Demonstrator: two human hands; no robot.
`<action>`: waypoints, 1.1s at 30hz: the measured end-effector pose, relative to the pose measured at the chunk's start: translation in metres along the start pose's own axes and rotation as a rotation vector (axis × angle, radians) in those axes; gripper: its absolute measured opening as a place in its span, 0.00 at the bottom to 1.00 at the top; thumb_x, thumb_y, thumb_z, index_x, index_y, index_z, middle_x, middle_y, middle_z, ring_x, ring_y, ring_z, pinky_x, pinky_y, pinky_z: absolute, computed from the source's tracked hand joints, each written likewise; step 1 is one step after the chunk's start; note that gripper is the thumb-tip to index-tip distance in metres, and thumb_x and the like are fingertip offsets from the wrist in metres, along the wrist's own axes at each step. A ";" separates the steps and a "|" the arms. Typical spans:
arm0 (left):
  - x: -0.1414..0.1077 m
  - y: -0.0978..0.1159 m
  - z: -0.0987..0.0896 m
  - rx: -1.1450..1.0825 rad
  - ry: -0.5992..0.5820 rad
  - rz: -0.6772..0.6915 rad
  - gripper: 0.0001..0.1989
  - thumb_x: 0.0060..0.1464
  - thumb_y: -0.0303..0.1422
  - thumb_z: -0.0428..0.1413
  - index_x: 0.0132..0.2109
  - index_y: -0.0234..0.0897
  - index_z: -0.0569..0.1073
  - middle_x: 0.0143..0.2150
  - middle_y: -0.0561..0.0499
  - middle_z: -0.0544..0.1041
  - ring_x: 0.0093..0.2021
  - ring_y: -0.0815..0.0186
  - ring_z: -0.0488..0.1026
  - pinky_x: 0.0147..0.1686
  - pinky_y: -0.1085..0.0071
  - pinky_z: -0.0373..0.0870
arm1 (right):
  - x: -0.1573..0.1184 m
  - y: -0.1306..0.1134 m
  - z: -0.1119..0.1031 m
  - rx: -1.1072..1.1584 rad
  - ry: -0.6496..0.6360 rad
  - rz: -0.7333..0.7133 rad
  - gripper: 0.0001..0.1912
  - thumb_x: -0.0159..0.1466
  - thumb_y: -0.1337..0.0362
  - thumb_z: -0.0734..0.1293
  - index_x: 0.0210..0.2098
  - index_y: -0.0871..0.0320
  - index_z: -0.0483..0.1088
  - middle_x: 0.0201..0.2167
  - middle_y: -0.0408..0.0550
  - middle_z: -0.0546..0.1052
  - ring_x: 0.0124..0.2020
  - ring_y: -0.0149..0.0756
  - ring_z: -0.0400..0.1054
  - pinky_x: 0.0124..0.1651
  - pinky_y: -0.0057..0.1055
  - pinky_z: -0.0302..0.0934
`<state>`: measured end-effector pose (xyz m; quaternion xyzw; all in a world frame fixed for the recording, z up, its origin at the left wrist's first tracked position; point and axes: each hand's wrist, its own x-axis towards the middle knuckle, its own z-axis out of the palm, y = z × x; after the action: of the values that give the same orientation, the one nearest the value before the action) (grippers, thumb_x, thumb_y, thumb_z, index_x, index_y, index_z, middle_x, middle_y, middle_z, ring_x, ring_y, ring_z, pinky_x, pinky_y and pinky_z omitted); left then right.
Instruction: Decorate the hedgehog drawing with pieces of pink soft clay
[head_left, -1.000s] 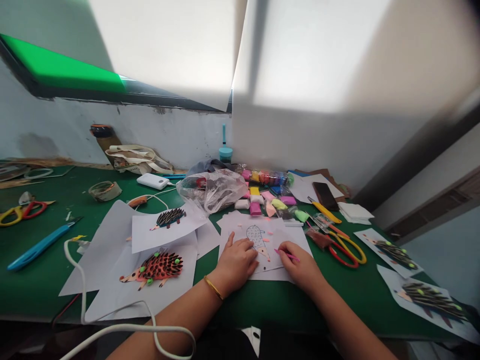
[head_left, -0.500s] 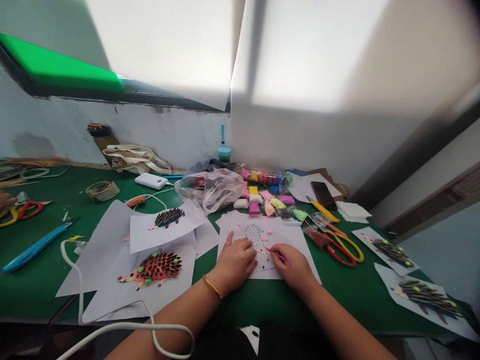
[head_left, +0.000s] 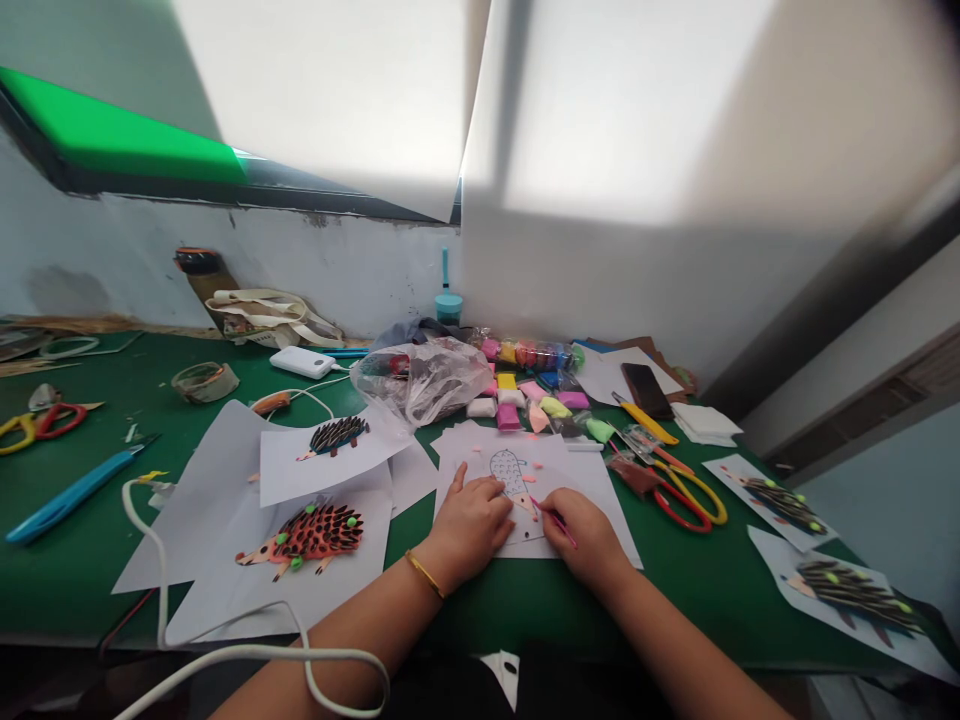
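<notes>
A hedgehog drawing (head_left: 508, 468) with a clay-covered face lies on white paper (head_left: 607, 515) in front of me. My left hand (head_left: 472, 525) rests flat on the paper at the drawing's left, thumb spread away and nothing held. In my right hand (head_left: 581, 535) a thin pink tool (head_left: 564, 530) is pinched, its tip at the hedgehog's face. Small pink clay bits lie on the sheet around the drawing. Packets of coloured clay (head_left: 508, 415) are heaped just behind the paper.
Finished hedgehog pictures lie left (head_left: 315, 535) and right (head_left: 847, 590). Red-yellow scissors (head_left: 694, 500) and a phone (head_left: 646, 390) are at the right. A blue cutter (head_left: 71, 498), tape roll (head_left: 205, 382) and white cable (head_left: 247, 652) are at the left; a plastic bag (head_left: 427, 378) lies behind.
My right hand has shifted slightly and the pink tool is tilted more steeply. My left hand stays in place. Another person's fingers at the far left edge have gone from view.
</notes>
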<state>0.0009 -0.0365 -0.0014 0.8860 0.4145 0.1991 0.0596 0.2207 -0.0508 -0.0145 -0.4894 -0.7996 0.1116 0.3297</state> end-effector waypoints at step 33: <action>0.000 0.001 0.000 -0.017 0.000 -0.008 0.06 0.58 0.35 0.57 0.43 0.42 0.74 0.54 0.49 0.73 0.58 0.57 0.68 0.68 0.44 0.37 | -0.011 -0.006 -0.003 -0.051 0.025 -0.073 0.06 0.62 0.72 0.60 0.31 0.55 0.63 0.27 0.44 0.69 0.31 0.36 0.62 0.35 0.31 0.57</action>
<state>0.0011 -0.0369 -0.0009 0.8837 0.4165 0.2025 0.0679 0.2215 -0.0634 -0.0132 -0.4693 -0.8155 0.0729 0.3308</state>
